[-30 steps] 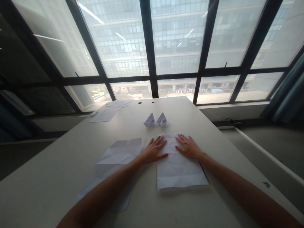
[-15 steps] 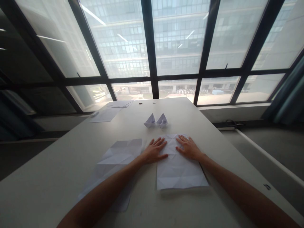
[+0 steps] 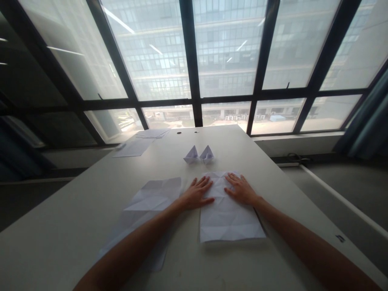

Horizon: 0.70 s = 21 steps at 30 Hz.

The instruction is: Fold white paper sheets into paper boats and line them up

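A creased white sheet of paper (image 3: pixel 232 222) lies on the table in front of me, its near edge slightly raised. My left hand (image 3: pixel 197 193) rests flat across its far left edge, fingers spread. On its far right part lies my right hand (image 3: pixel 241 189), also flat with fingers apart. Another creased sheet (image 3: pixel 151 198) is on the table to the left, partly covered by my left forearm. Beyond my hands stand two folded paper boats (image 3: pixel 192 155) side by side, the right paper boat (image 3: pixel 207 155) close to the left one.
The white table (image 3: pixel 236 266) reaches to large dark-framed windows. Flat white sheets (image 3: pixel 135 147) lie at its far left. Two small round holes (image 3: pixel 179 132) are near the far edge. A small dark mark (image 3: pixel 340 238) shows near the right edge.
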Motion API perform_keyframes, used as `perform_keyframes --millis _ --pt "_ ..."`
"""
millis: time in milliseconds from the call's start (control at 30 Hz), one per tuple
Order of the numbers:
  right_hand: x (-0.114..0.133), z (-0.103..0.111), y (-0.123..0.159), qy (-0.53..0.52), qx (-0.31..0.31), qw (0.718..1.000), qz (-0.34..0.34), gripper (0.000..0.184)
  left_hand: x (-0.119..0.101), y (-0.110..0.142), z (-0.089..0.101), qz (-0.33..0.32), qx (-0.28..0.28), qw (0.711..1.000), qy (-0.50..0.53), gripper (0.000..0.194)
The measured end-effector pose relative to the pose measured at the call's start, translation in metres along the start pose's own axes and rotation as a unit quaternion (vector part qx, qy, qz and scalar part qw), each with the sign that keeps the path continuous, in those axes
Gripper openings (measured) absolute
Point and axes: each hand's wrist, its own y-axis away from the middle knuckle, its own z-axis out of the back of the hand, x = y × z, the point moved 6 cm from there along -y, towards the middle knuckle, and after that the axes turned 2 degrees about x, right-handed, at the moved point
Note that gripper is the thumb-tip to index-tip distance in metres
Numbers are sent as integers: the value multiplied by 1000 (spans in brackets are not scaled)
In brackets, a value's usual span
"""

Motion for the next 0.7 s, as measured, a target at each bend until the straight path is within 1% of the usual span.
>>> perform_keyframes --millis 700 --pt "-1 -1 -2 2 -3 1000 3 65 2 -1 0 3 -5 1000 14 81"
